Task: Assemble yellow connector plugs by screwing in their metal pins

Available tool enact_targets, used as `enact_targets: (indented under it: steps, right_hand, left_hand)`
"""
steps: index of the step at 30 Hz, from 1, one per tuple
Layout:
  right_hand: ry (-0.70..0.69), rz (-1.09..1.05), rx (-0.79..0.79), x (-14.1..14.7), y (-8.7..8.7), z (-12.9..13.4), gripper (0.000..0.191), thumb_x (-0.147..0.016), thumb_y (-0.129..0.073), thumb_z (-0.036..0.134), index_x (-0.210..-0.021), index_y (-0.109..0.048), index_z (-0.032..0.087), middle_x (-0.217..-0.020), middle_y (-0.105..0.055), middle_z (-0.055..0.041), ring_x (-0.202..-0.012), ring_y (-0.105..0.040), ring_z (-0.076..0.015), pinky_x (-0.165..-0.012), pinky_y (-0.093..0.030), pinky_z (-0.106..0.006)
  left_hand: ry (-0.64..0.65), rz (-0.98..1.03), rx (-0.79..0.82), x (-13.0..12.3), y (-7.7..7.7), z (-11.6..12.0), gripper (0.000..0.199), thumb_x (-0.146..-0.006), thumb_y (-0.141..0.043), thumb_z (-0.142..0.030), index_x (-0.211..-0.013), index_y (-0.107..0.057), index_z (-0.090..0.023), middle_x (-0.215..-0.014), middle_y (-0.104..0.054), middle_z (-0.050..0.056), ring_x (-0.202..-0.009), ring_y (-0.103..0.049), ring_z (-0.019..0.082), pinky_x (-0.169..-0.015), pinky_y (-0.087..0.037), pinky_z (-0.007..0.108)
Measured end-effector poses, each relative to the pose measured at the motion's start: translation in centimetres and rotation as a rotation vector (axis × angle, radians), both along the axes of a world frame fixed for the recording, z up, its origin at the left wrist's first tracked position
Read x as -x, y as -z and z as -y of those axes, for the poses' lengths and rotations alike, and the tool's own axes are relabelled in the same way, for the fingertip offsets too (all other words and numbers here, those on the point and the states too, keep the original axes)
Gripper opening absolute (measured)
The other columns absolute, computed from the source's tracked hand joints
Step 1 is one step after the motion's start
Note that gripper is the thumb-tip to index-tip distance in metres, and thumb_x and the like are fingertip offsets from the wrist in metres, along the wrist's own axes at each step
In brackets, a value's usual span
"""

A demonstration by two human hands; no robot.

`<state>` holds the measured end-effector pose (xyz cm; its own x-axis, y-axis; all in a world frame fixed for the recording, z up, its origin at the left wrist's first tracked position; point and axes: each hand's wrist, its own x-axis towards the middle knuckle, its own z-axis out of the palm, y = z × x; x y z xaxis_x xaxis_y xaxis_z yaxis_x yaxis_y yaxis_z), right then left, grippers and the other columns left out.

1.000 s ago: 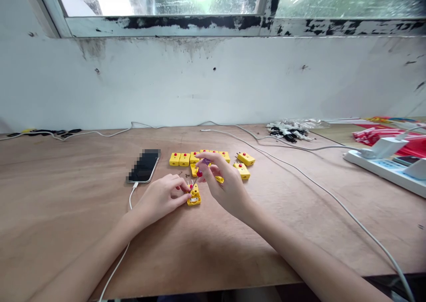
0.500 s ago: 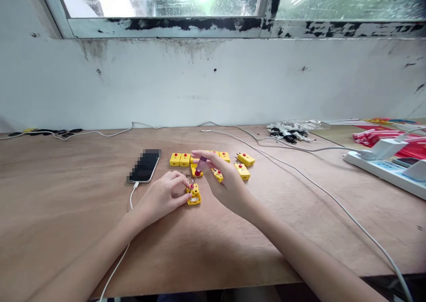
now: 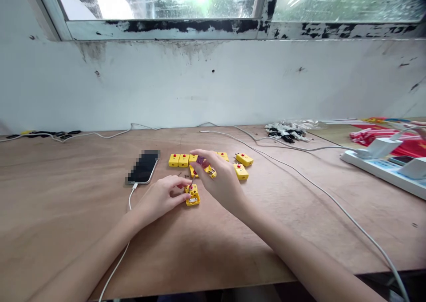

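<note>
My left hand (image 3: 165, 194) pinches the left side of a small opened yellow plug (image 3: 193, 201) on the table, showing its inner holes and a pale part. My right hand (image 3: 222, 177) grips a screwdriver (image 3: 200, 160) with a purplish handle, thumb and fingers around it. The shaft slants down to the upper part of the plug, near a red spot; where exactly the tip sits is hard to make out. Just beyond, a yellow piece with a red spot (image 3: 194, 172) lies partly behind my right hand. A few tiny screws (image 3: 180, 174) rest beside it.
Several yellow plugs (image 3: 173, 160) stand in a row, with two more (image 3: 241, 172) to the right. A phone (image 3: 143, 168) on a white cable lies left. White cables cross the table toward a power strip (image 3: 386, 166). Black and white bundles (image 3: 288, 132) sit near the wall.
My right hand has turned slightly around the screwdriver handle, the fingers now covering more of it. My left hand stays on the plug. The whole view has shifted a little.
</note>
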<state>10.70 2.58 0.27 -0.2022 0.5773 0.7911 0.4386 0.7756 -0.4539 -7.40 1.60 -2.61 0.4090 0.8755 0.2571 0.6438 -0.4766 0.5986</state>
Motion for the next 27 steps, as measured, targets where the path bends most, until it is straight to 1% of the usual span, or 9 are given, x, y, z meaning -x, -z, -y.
enact_targets:
  steps: [2,4,6,8,11,13,18,23,27]
  right_hand:
    - [0.059,-0.016,-0.082,0.0,0.3,-0.2,0.016,-0.088,-0.055,0.026,-0.102,-0.062,0.021,-0.078,-0.066,-0.0028,-0.067,-0.062,-0.0146,-0.066,-0.051,-0.028]
    - [0.000,0.009,-0.101,0.3,0.3,-0.1,0.022,-0.090,-0.052,0.025,-0.111,-0.060,0.020,-0.085,-0.067,-0.0043,-0.075,-0.063,-0.0153,-0.071,-0.051,-0.029]
    - [-0.123,0.028,-0.022,0.6,0.0,0.2,0.030,-0.094,-0.042,0.019,-0.122,-0.053,0.021,-0.101,-0.068,-0.0056,-0.084,-0.063,-0.0140,-0.074,-0.052,-0.027]
    - [-0.177,0.004,0.057,0.9,-0.2,0.4,0.032,-0.094,-0.039,0.016,-0.122,-0.053,0.021,-0.101,-0.068,-0.0040,-0.079,-0.063,-0.0118,-0.069,-0.052,-0.024]
    - [-0.028,-0.043,-0.002,0.9,-0.2,0.5,0.020,-0.091,-0.050,0.022,-0.106,-0.062,0.020,-0.085,-0.069,-0.0022,-0.067,-0.061,-0.0118,-0.067,-0.051,-0.025]
    - [0.042,-0.012,-0.076,0.8,0.0,0.4,0.019,-0.090,-0.052,0.026,-0.105,-0.062,0.019,-0.086,-0.070,-0.0038,-0.072,-0.062,-0.0140,-0.072,-0.050,-0.028]
    - [-0.169,0.065,0.044,0.8,0.0,0.7,0.038,-0.094,-0.037,0.016,-0.131,-0.044,0.020,-0.105,-0.068,-0.0057,-0.090,-0.064,-0.0125,-0.073,-0.052,-0.024]
    - [0.028,0.034,-0.125,0.3,0.4,0.1,0.021,-0.090,-0.053,0.028,-0.107,-0.063,0.020,-0.074,-0.069,-0.0009,-0.068,-0.063,-0.0135,-0.070,-0.049,-0.026]
    - [-0.088,-0.008,0.017,-0.3,0.6,-0.2,0.034,-0.096,-0.036,0.022,-0.126,-0.050,0.021,-0.097,-0.069,-0.0044,-0.080,-0.064,-0.0132,-0.073,-0.050,-0.026]
  left_hand:
    - [0.007,-0.052,-0.042,0.1,0.0,0.0,0.019,-0.082,-0.063,-0.029,-0.100,-0.067,-0.024,-0.092,-0.065,0.002,-0.083,-0.063,0.018,-0.073,-0.049,0.028]
    - [0.004,-0.090,-0.059,0.1,0.0,-0.1,0.017,-0.083,-0.062,-0.030,-0.097,-0.068,-0.023,-0.088,-0.064,0.002,-0.081,-0.062,0.019,-0.072,-0.048,0.029]
    - [-0.004,-0.114,-0.061,0.1,0.0,-0.1,0.015,-0.084,-0.060,-0.032,-0.092,-0.068,-0.022,-0.086,-0.063,0.002,-0.080,-0.061,0.019,-0.072,-0.047,0.029]
    - [-0.006,-0.123,-0.062,0.1,0.1,-0.1,0.015,-0.084,-0.059,-0.032,-0.090,-0.068,-0.022,-0.087,-0.063,0.002,-0.083,-0.061,0.020,-0.075,-0.047,0.030]
    - [0.002,-0.106,-0.080,0.0,0.2,0.0,0.016,-0.084,-0.059,-0.032,-0.095,-0.067,-0.024,-0.096,-0.063,0.003,-0.090,-0.060,0.021,-0.080,-0.047,0.032]
    - [0.011,-0.087,-0.075,-0.1,0.2,0.0,0.017,-0.084,-0.059,-0.031,-0.098,-0.065,-0.024,-0.099,-0.064,0.003,-0.091,-0.061,0.021,-0.079,-0.047,0.031]
    - [0.000,-0.083,-0.010,-0.3,0.0,0.2,0.016,-0.086,-0.055,-0.032,-0.094,-0.065,-0.022,-0.091,-0.066,0.003,-0.081,-0.062,0.020,-0.073,-0.048,0.030]
    - [-0.011,-0.073,0.004,-0.5,-0.1,0.3,0.016,-0.086,-0.055,-0.033,-0.094,-0.064,-0.022,-0.089,-0.066,0.003,-0.078,-0.062,0.019,-0.072,-0.048,0.029]
    - [-0.020,-0.074,0.000,-0.5,0.0,0.4,0.018,-0.086,-0.056,-0.033,-0.097,-0.064,-0.022,-0.094,-0.066,0.003,-0.082,-0.063,0.020,-0.074,-0.048,0.030]
